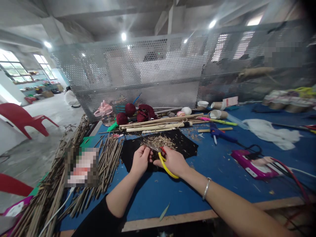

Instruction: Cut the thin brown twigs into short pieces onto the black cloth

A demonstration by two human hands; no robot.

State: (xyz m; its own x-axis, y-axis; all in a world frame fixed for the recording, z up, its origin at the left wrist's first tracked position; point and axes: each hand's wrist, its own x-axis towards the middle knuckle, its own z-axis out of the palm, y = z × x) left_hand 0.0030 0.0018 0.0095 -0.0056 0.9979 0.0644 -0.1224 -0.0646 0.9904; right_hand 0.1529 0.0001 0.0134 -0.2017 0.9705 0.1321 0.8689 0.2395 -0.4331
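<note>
In my right hand is a pair of scissors with a yellow handle; the metal blades point up and left, toward my other hand. My left hand is closed in a pinch beside the blades, and what lies between its fingers is too small to make out. Beneath both hands a black cloth is spread on the blue table. A heap of short cut plant pieces covers the cloth's middle. Left of the cloth lie many thin brown stalks.
Dark red yarn balls, bamboo sticks and a pink-lidded jar line the back, before a perforated metal screen. On the right are a blue glue gun, a purple power strip and a white plastic bag.
</note>
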